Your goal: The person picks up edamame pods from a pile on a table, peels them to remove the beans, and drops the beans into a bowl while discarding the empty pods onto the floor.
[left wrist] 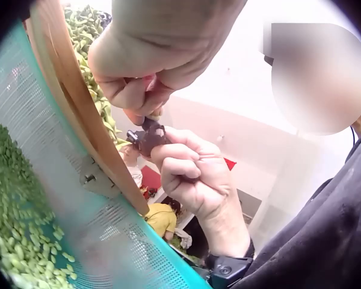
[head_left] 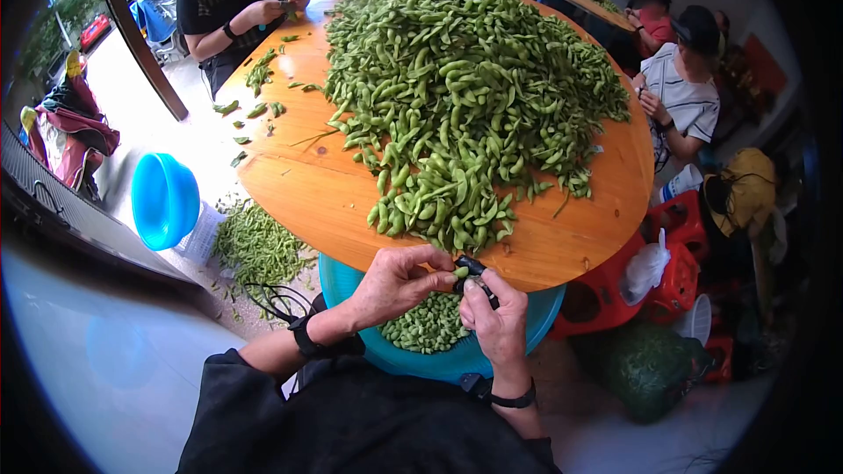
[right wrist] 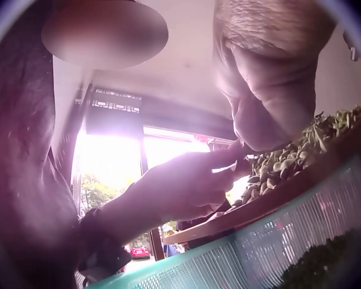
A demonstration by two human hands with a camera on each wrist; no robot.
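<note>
At the table's near edge, my left hand [head_left: 397, 288] pinches a green soybean pod [head_left: 461, 272] between thumb and fingers. My right hand [head_left: 497, 323] curls round a small black tool [head_left: 471, 264], held right against the pod. In the left wrist view, the dark tool [left wrist: 150, 139] shows a short metal pin at one side; its exact kind I cannot tell. Below both hands stands a teal mesh basket [head_left: 332, 288] with shelled green beans [head_left: 426, 325] in it. A large heap of pods [head_left: 474, 79] covers much of the wooden table [head_left: 299, 184].
A seated person [head_left: 237, 9] handles pods at the far left, another [head_left: 685, 79] sits at the right. Empty-looking pods [head_left: 259, 241] lie on the floor beside a blue basin [head_left: 165, 202]. Red stools [head_left: 676, 281] and a full green mesh bag [head_left: 645, 369] stand on the right.
</note>
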